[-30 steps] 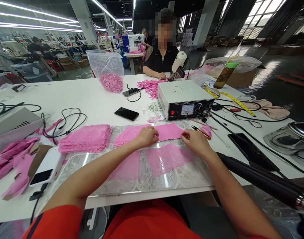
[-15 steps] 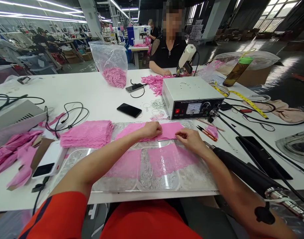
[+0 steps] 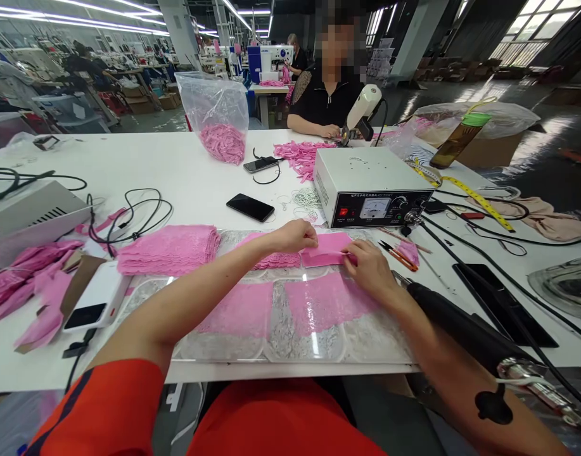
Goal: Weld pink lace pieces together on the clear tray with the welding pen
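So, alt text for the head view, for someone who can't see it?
A person's right hand pinches the edge of a pink piece, the left hand at its other end, over a white table. A pink stack lies to the left; a control box stands behind, with a co-worker across the table.

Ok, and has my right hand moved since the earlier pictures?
Yes. Judged against the dial-fronted box, your right hand has shifted left since the first picture, toward your left hand.

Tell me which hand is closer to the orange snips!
Right: the right hand is just left of the orange snips; the left hand is farther left.
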A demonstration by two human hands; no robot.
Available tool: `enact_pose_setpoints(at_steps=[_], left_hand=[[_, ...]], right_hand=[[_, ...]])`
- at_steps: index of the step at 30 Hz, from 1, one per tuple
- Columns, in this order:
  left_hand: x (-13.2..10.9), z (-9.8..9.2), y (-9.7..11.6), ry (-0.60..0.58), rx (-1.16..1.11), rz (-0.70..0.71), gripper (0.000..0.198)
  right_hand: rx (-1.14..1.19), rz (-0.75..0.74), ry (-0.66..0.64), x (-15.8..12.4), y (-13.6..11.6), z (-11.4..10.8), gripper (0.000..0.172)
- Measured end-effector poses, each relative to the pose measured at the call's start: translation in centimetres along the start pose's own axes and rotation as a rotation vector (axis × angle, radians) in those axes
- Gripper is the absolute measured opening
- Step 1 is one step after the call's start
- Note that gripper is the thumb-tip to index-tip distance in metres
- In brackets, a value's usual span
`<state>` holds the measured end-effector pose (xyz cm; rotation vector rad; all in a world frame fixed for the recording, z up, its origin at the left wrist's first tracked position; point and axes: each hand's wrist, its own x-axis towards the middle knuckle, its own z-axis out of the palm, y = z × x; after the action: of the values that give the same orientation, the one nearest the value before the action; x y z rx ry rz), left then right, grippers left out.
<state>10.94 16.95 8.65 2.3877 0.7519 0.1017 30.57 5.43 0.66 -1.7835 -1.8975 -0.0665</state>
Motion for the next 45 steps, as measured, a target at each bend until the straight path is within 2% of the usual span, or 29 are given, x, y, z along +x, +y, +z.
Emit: enact_pose_setpoints(at_steps=[4, 9, 12, 14, 18, 21, 26, 31, 36, 39, 45], left_hand=[[-2.9, 0.0, 0.7, -0.059, -0.061, 0.01, 0.016], [-6.5, 3.3, 1.1, -0.191, -0.106, 0.057, 0.014], [-7.8, 5.3, 1.3, -0.228, -0.089, 0.102, 0.013], [-8.2, 5.9, 1.3, -0.227, -0.065, 0.124, 0.015], [-8.5, 6.1, 1.2, -0.211, -0.009, 0.152, 0.016], [-8.4, 5.9, 1.2, -0.206, 0.027, 0.183, 0.016], [-6.4, 6.3, 2.8, -0.131, 0.098, 0.201, 0.015], [-1.6, 8.5, 6.1, -0.069, 0.125, 0.18, 0.014], [2.7, 10.9, 7.0, -0.031, 0.123, 0.127, 0.016], [3.5, 11.6, 6.9, -0.035, 0.123, 0.098, 0.013], [3.2, 11.6, 6.7, -0.051, 0.128, 0.092, 0.013]], right_hand=[[-0.045, -0.084, 0.03, -3.0, 0.2, -1.3, 0.019], [-0.053, -0.221, 0.065, -7.9, 0.2, -2.8, 0.021], [-0.011, -0.193, 0.032, -9.9, 0.1, -3.3, 0.021], [0.017, -0.177, 0.025, -10.7, 0.2, -3.5, 0.02], [0.058, -0.161, 0.05, -11.3, 0.4, -3.6, 0.019], [0.083, -0.065, 0.087, -11.5, 0.5, -3.5, 0.019], [0.052, 0.099, 0.147, -11.5, 0.3, -3.0, 0.021], [-0.006, 0.2, 0.175, -11.2, 0.2, -2.7, 0.019], [0.018, 0.251, 0.162, -10.9, 0.3, -2.8, 0.016], [0.035, 0.27, 0.153, -10.9, 0.3, -2.9, 0.015], [0.075, 0.298, 0.156, -11.0, 0.2, -2.9, 0.015]])
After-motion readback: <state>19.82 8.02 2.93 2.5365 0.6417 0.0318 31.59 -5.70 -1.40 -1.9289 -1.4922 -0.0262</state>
